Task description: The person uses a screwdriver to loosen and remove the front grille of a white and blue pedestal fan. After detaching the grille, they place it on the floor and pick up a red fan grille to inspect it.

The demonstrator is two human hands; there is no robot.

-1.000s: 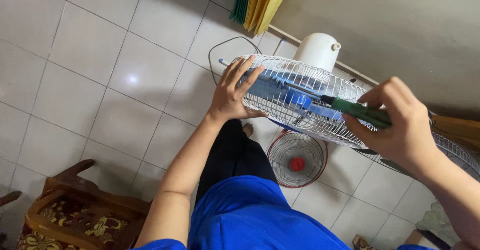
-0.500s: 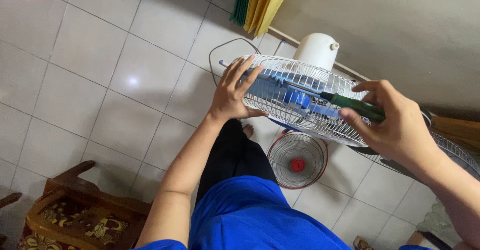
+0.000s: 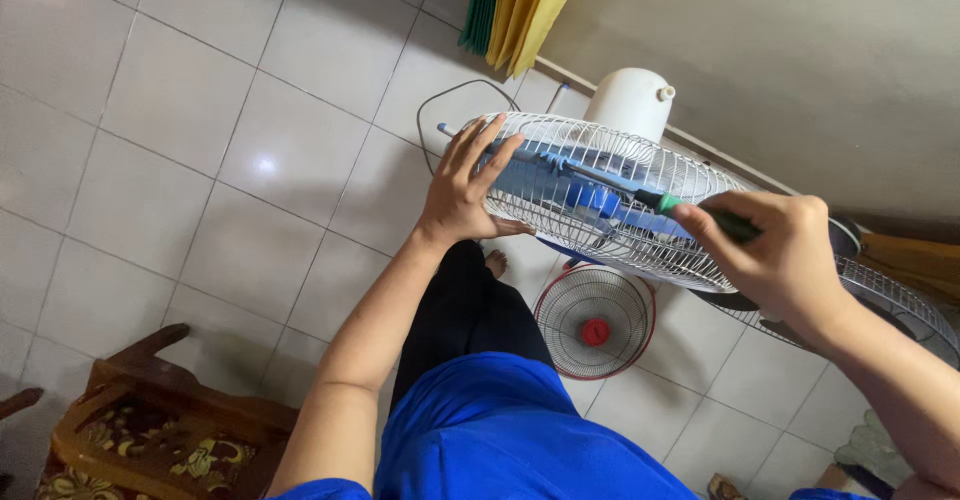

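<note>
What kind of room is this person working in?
Probably a room in a home. The floor is pale glazed tile, a carved wooden chair with a patterned cushion stands in one corner, and green and yellow curtains hang by a plain wall.

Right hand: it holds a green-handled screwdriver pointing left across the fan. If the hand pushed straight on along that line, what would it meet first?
The right hand would probably first meet the white wire fan guard, pressing its screwdriver towards the blue hub inside; depth is hard to judge.
</note>
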